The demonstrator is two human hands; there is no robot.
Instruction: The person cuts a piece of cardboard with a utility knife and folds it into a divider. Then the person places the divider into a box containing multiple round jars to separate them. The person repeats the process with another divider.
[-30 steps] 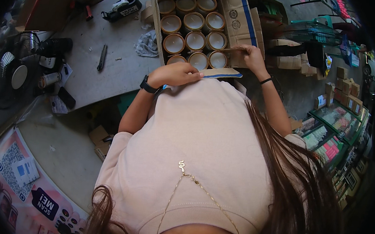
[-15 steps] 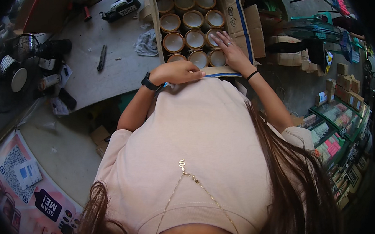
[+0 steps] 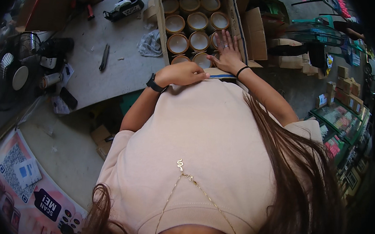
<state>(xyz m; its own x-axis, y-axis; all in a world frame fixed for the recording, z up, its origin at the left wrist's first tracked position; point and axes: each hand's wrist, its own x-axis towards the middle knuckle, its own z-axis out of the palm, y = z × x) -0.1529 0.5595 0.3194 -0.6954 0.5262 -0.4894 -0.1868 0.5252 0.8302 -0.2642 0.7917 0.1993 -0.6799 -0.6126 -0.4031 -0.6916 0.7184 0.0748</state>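
An open cardboard box [image 3: 159,32] at the top centre holds rows of round jar candles [image 3: 197,20] with pale tops and amber rims. At its near edge my left hand [image 3: 182,74], with a dark watch on the wrist, is closed on the cardboard flap [image 3: 219,72]. The parts of its fingers below the flap are hidden. My right hand [image 3: 229,55] lies with fingers spread along the box's right inner side, over the nearest candles there. It holds nothing, and its palm covers part of the right row.
On the grey table [image 3: 86,44] left of the box lie a tape dispenser [image 3: 124,8], a dark cutter-like tool [image 3: 104,57] and crumpled plastic [image 3: 151,43]. A small fan [image 3: 14,76] stands farther left. Stacked cartons [image 3: 348,87] and a glass display case [image 3: 342,114] are at the right.
My right hand has shifted right from a candle top to the box's side, and its fingers have spread. My left hand stays at the near flap. The box appears slightly farther right in view.
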